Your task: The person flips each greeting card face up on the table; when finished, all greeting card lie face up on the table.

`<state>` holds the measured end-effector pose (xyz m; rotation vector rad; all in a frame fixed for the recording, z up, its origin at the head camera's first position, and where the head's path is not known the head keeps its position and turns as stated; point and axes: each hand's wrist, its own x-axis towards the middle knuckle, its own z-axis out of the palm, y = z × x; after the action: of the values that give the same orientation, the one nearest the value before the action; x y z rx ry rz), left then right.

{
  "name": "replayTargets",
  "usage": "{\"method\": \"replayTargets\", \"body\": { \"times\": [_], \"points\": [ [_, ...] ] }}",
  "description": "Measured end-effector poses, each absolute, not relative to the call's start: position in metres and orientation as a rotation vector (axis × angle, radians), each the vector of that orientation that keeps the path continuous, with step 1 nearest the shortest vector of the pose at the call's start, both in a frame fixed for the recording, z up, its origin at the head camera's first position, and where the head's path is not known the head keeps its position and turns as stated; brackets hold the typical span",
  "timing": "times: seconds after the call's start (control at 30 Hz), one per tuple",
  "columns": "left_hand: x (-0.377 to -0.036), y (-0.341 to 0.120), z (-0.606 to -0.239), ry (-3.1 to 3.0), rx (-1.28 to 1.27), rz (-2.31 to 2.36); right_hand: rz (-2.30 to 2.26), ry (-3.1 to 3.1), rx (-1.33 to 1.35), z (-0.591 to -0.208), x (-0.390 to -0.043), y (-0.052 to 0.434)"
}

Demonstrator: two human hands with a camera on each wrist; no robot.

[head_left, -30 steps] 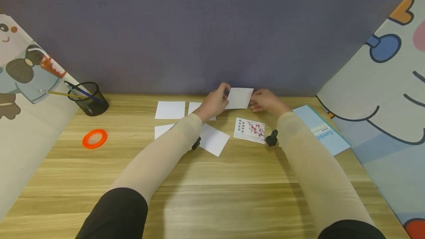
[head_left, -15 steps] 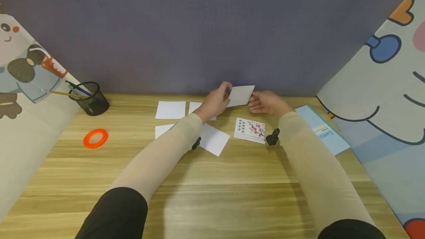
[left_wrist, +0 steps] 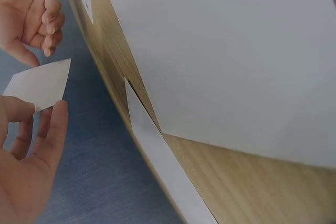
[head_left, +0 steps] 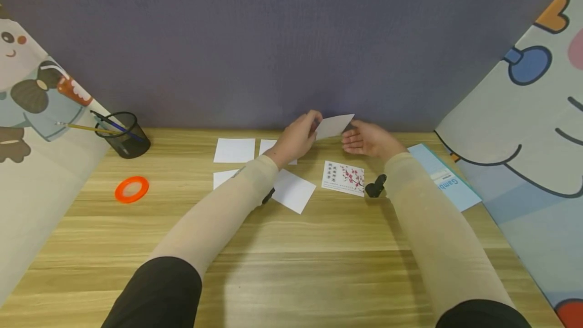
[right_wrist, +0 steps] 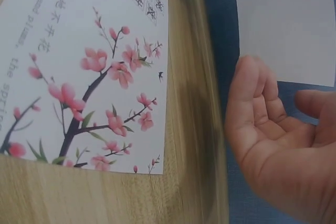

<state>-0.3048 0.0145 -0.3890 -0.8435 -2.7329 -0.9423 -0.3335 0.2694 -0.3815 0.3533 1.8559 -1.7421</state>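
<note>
Fingers of our left hand (head_left: pixel 296 138) alone bore the newly steepened card (head_left: pixel 334 126), pinched; our right hand (head_left: pixel 371 140) curled loosely, empty.

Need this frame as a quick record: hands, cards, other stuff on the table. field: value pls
left_hand: left hand pinches raised white card
right_hand: right hand, fingers loosely bent, beside the raised white card; contact unclear
raised_card_pose: tilted, off the table
printed_card: blossom card, flat, nearer the person than the right hand
loose_cards: white cards, flat, some partly covered
far_left: mesh cup with pens and pencil; orange ring in front
far_right: light-blue item, partly behind the right arm
</note>
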Motion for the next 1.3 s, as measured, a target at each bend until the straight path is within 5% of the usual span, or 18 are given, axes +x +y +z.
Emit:
{"method": "replayTargets", "body": {
  "times": [1.3],
  "points": [
    [-0.297, -0.001, -0.400, -2.442, -1.287, -0.168, -1.863, 1.669, 0.240, -0.394, -0.336, 0.280]
  ]
}}
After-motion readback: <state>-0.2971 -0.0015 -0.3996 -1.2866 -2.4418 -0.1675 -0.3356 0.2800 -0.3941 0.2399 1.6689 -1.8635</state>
